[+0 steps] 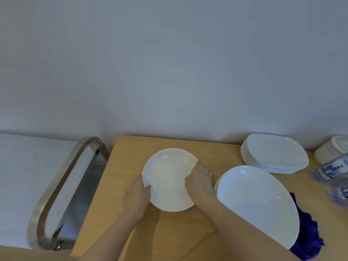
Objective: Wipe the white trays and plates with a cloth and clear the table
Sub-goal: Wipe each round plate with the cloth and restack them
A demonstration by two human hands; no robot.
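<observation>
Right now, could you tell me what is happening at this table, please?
A person holds a round white plate by its rim with both hands, the left hand on its near-left edge and the right hand on its right edge, over the wooden table. Beside it sit a stack of oval plates and, further back, a stack of square trays. A purple cloth lies unused by the oval stack.

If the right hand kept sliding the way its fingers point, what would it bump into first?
The right hand grips the round plate, fingers pointing toward the wall. Beyond them lies only bare table, so the wall probably comes first, though depth is hard to judge.
</observation>
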